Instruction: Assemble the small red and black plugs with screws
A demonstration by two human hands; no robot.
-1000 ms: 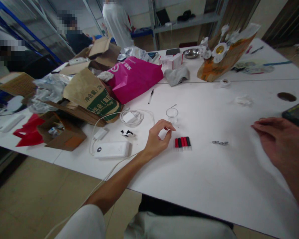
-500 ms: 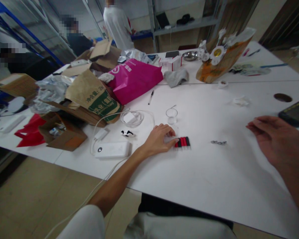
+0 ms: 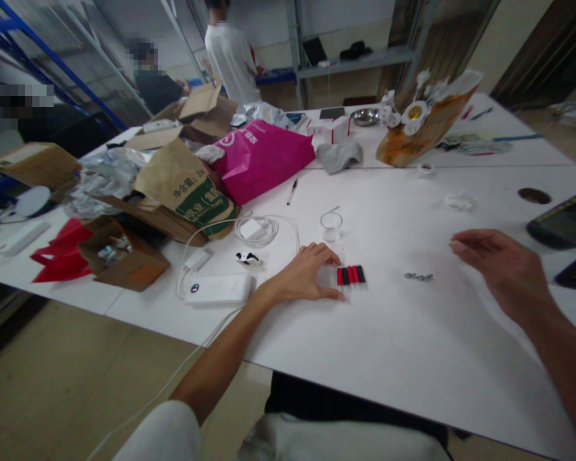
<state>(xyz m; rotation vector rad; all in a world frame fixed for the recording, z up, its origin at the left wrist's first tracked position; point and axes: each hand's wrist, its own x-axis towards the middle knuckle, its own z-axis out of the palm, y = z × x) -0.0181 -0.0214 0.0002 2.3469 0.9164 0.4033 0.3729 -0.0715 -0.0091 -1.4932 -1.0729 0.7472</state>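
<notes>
Left grip [image 3: 307, 274] | spread wider than half a second before, thumb and fingertips apart, at left end of red and black pieces [image 3: 350, 275] on tabletop [image 3: 365, 358]; could not tell whether clamped | right grip [image 3: 504, 269] | moved nearer silvery bits [image 3: 418, 277]; could not tell whether holding anything

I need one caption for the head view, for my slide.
Left hand at a row of red and black cylinders on a white table; the right hand hovers above it.
</notes>
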